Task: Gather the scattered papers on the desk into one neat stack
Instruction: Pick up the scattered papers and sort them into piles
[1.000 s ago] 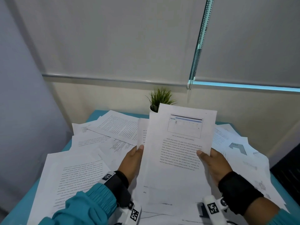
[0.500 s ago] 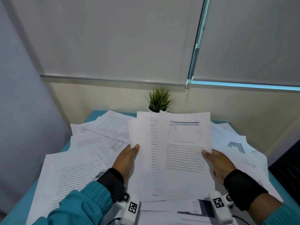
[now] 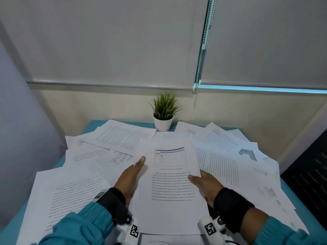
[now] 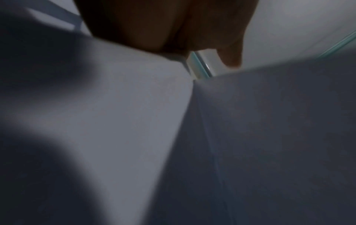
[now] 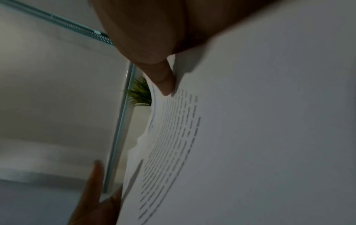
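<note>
White printed papers lie scattered over the teal desk (image 3: 14, 225). A bundle of sheets (image 3: 169, 184), its top page showing a boxed figure above text, lies low over the pile in the middle. My left hand (image 3: 137, 167) holds the bundle's left edge with the thumb stretched along it; the fingers are hidden beneath. My right hand (image 3: 194, 179) pinches the right edge, thumb on top. In the right wrist view the thumb (image 5: 165, 82) presses on a printed sheet (image 5: 250, 137). The left wrist view is dark, showing my hand (image 4: 173, 30) over paper (image 4: 115, 106).
Loose sheets lie at the left (image 3: 74, 197), the back left (image 3: 123, 135) and the right (image 3: 221, 167). A small potted plant (image 3: 163, 112) stands at the desk's back edge against the wall. A dark cabinet (image 3: 309, 174) stands on the right.
The bundle, held up and tilted toward me a second ago, has come down nearly flat over the pile. Both hands have dropped with it and my view has tilted down.
</note>
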The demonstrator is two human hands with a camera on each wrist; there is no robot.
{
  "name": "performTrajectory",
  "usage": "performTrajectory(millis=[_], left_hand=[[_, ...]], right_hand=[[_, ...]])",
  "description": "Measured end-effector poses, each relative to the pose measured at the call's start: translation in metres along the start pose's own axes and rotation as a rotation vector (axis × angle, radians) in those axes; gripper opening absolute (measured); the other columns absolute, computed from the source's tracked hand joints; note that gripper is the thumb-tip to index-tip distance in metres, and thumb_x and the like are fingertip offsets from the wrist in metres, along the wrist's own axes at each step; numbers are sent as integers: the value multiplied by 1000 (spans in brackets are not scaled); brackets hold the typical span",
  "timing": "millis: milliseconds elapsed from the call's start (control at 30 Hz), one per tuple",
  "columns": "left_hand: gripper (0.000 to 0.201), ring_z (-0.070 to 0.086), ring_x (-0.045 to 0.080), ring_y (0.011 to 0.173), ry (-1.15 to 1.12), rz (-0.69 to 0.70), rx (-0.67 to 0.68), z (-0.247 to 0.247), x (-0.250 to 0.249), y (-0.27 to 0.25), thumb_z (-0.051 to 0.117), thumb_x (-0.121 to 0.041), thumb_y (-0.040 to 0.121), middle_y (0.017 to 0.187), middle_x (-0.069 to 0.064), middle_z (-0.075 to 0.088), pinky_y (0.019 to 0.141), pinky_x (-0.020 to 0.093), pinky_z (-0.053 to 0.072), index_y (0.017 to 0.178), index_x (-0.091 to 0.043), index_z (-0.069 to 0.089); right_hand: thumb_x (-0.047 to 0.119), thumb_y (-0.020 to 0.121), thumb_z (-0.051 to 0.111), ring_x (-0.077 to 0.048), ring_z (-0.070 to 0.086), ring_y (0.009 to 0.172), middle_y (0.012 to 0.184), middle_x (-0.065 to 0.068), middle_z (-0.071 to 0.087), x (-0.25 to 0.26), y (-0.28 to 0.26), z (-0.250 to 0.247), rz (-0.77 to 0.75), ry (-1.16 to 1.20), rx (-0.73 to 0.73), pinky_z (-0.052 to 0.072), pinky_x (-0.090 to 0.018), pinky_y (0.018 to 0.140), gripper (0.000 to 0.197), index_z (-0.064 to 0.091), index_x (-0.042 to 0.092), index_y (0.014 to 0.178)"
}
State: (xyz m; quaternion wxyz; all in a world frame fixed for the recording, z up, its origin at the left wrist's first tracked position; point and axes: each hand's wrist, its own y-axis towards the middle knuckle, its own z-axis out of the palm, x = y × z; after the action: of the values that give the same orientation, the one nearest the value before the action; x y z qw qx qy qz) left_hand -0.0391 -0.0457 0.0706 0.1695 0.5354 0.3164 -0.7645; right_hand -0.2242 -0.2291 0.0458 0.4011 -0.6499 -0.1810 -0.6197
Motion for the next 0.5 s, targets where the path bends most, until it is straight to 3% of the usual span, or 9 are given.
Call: performTrajectory(millis=[67,133,200,267,333,400,500], left_hand=[[29,64,11,109,58,-19,68,-2,4,0,63,-26,93,118,0,70,101,31,44,121,-19,63],[36,66,23,112,130,-55,119,-6,13,5,63,-2,90,119,9,71,104,40,47,126,-6,60],[40,66,32,111,209,-92,136,-12,20,10,63,6,86,118,14,71,101,45,49,126,1,59],[40,65,37,111,214,-94,100,-19,23,16,58,12,86,118,19,70,98,45,50,126,5,57],[39,63,39,111,216,-67,36,-26,21,21,51,18,88,119,22,68,95,42,49,125,8,55],[36,64,36,105,247,-31,-31,-32,17,23,50,17,88,117,22,67,89,39,50,122,7,56],[31,64,29,94,225,-8,-72,-43,15,27,51,16,89,109,17,69,76,30,50,114,0,59]], right_hand=[[12,96,52,-23,61,116,119,-2,69,-4,-2,2,-31,-39,-1,45,-41,102,28,60,13,123],[9,96,51,-22,63,114,119,-2,69,-2,-7,8,-28,-14,20,50,-35,95,28,60,15,123],[5,95,54,-19,66,108,117,-5,69,8,-14,17,-17,-51,93,54,-27,86,29,59,12,122],[4,93,58,-18,71,91,109,-9,70,21,-11,16,3,-101,142,55,-22,72,26,58,4,119],[6,89,63,-22,68,77,105,-15,64,37,5,1,45,-108,1,53,-28,63,34,52,0,121],[10,85,69,-29,63,99,122,-19,57,52,33,-25,38,-285,-193,52,-37,80,49,48,0,127],[18,79,76,-31,49,123,136,-14,48,68,70,-60,-25,-784,-336,40,-33,98,63,47,3,132]])
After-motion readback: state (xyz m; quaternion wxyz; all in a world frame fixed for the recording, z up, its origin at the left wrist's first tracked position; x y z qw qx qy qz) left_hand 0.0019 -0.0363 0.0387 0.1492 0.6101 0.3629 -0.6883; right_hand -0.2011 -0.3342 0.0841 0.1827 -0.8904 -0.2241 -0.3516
